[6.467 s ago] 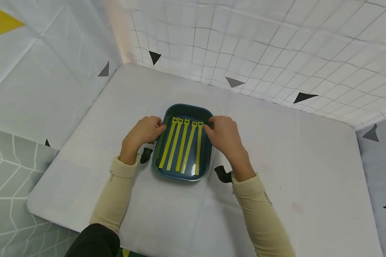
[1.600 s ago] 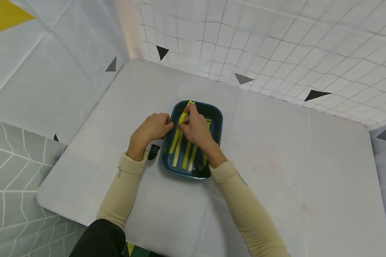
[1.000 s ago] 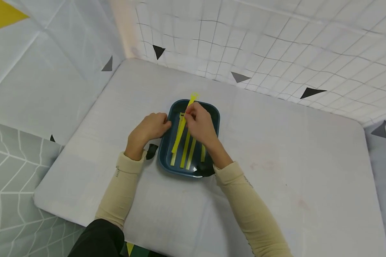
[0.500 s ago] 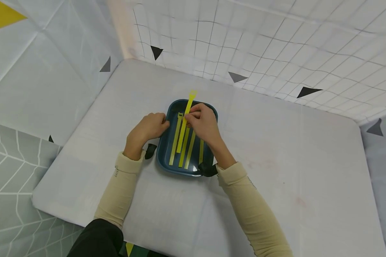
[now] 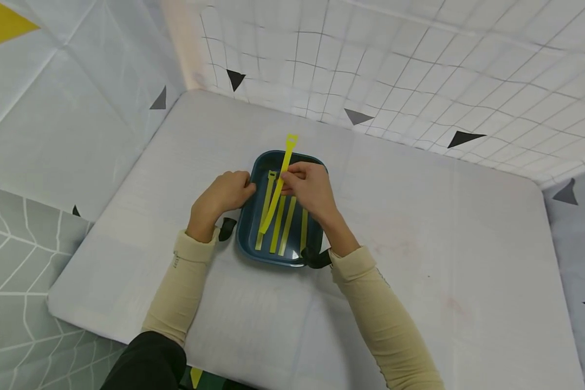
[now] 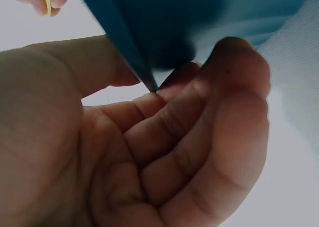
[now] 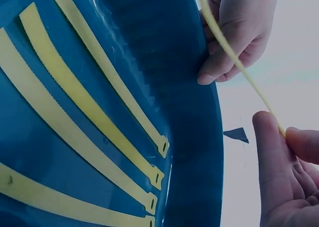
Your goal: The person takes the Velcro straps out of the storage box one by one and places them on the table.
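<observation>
While my left hand (image 5: 226,192) grips the left rim of the blue tray (image 5: 246,238), thumb over the wall and fingers curled beneath its outer side, my right hand (image 5: 313,187) pinches one yellow strip (image 5: 275,200) between thumb and forefinger, the gap between them closed down to the strip's thin edge. The grip on the rim probably serves to keep the tray from sliding on the table (image 5: 395,216). The held strip slants over the tray, its slotted head past the far rim and its tail towards the near left; I seem to pinch it around mid-length so that neither end sags much. Beneath, four more strips (image 5: 277,227) lie lengthwise and apart from one another, heads at the far end, an arrangement that presumably keeps each easy to lift singly. How high the held strip stands above them, I cannot tell.
</observation>
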Available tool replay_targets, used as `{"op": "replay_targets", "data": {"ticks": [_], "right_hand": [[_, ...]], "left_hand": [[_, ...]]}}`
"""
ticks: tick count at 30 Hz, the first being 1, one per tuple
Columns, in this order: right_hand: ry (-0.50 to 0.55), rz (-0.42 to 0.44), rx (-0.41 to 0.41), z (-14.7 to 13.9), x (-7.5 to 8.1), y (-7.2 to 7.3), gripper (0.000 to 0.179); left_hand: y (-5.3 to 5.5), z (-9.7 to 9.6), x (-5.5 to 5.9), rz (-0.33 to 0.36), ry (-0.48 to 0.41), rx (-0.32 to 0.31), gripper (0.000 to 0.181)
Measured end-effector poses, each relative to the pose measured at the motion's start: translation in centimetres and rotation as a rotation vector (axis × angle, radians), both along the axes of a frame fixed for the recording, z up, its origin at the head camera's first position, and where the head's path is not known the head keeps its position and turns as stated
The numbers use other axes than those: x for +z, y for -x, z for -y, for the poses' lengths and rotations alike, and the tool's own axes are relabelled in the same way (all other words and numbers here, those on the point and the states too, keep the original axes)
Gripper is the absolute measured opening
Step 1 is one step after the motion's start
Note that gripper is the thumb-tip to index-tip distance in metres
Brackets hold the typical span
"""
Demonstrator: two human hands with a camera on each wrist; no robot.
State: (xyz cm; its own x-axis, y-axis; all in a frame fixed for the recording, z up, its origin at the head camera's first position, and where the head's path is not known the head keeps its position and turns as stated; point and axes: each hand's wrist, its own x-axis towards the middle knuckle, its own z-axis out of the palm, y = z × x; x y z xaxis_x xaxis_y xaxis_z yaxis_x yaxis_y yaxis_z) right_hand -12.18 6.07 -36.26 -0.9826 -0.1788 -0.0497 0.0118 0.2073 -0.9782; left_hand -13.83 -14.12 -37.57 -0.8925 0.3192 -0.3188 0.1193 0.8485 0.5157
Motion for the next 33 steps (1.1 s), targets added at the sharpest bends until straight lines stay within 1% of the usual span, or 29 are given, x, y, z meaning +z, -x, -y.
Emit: {"op": "replay_targets", "data": {"ticks": [7,11,15,21,29,33], "right_hand": [[0.02,0.029,-0.013,-0.9,0.7,-0.4,0.02],[0.023,0.044,-0.02,-1.8,0.8,-0.6,0.022],[0.043,0.059,-0.042,-3.1,0.8,-1.0,0.024],[0.088,0.047,-0.09,-5.2,0.9,-1.5,0.024],[0.061,0.056,-0.156,-8.0,0.8,-2.2,0.027],[0.05,0.063,-0.183,-9.4,0.6,-2.5,0.026]], "left_hand": [[0.0,-0.1,0.1,-0.009,0.002,0.013,0.023],[0.0,-0.1,0.0,-0.012,0.004,0.015,0.023],[0.0,0.0,-0.1,-0.019,0.002,0.011,0.025],[0.0,0.1,-0.1,-0.048,-0.006,-0.006,0.03],[-0.1,0.3,0.3,-0.059,-0.006,-0.015,0.029],[0.0,0.5,0.3,-0.06,-0.002,-0.023,0.03]]}}
